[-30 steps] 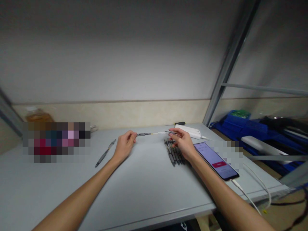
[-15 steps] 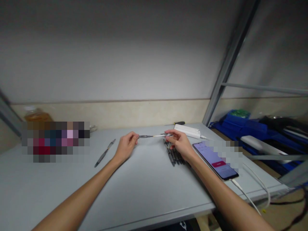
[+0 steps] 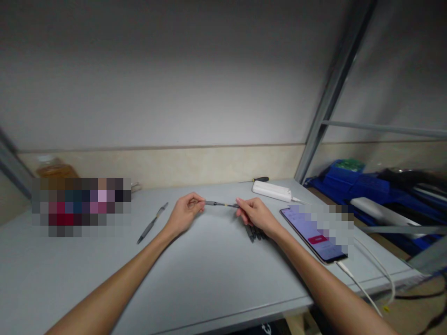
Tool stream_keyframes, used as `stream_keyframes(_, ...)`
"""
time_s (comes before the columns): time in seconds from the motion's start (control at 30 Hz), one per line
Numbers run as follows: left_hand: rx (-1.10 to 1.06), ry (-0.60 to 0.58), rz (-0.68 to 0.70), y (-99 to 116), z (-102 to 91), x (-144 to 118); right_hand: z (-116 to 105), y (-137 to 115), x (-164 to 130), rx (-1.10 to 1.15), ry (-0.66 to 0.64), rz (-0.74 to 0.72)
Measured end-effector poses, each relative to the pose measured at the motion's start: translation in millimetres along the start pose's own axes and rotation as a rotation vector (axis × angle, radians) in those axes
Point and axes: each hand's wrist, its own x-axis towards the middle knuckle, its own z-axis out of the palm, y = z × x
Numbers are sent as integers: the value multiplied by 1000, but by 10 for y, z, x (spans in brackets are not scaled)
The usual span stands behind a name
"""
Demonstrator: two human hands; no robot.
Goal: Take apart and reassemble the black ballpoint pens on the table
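Note:
Between my two hands a slim grey pen (image 3: 216, 204) is held roughly level above the desk. My left hand (image 3: 186, 213) pinches its grey grip end with thumb and fingers. At the other end, my right hand (image 3: 257, 215) is closed on the pen's rear part, and the fingers hide most of that part. Several grey pens (image 3: 250, 235) lie side by side on the desk, partly covered by my right hand. Another grey pen (image 3: 152, 223) rests on its own, slantwise, left of my left hand.
On the grey desk (image 3: 209, 279), a phone (image 3: 307, 232) with a white cable lies at the right. Behind it are a white power bank or adapter (image 3: 271, 190) and a screwdriver (image 3: 260, 179). A bottle (image 3: 56, 168) stands at the back left beside a blurred-out patch.
My right hand has lowered slightly and moved left, nearer my left hand. The thin pale refill that showed between the hands is now covered by the pen's barrel.

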Motion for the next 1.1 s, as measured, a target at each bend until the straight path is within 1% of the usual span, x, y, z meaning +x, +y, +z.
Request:
stream_keyframes(0.1,-64,18,-16,6,18,10,-2,-52,-16,43,30,2)
stream_keyframes(0.17,-75,23,-21,-4,18,17,-12,-97,-34,110,80,-52)
stream_keyframes(0.23,-70,25,-26,-16,11,21,-22,-120,-48,153,59,-84)
stream_keyframes(0.33,-59,18,-38,-15,3,18,-29,-92,-45,90,28,-90)
stream_keyframes(0.4,-60,6,-40,-1,7,13,-28,-56,-32,15,17,-52)
stream_keyframes(0.47,-65,0,-36,14,13,10,-26,-38,-22,-14,18,-18)
stream_keyframes(0.57,-65,17,-31,21,9,15,-26,-59,-26,51,38,-44)
stream_keyframes(0.67,-58,28,-29,5,-12,24,-28,-90,-41,112,16,-91)
stream_keyframes(0.8,-61,6,-41,-17,-25,21,-25,-78,-41,44,-28,-64)
stream_keyframes(0.9,-98,-14,-50,-17,-13,13,-25,-72,-39,28,-1,-31)
stream_keyframes(0.97,-130,-13,-62,-10,-3,9,-30,-79,-41,62,31,-60)
stream_keyframes(1.03,-158,-4,-83,2,2,8,-37,-78,-38,90,49,-125)
stream_keyframes(1.1,-194,0,-113,15,2,6,-43,-60,-28,55,61,-189)
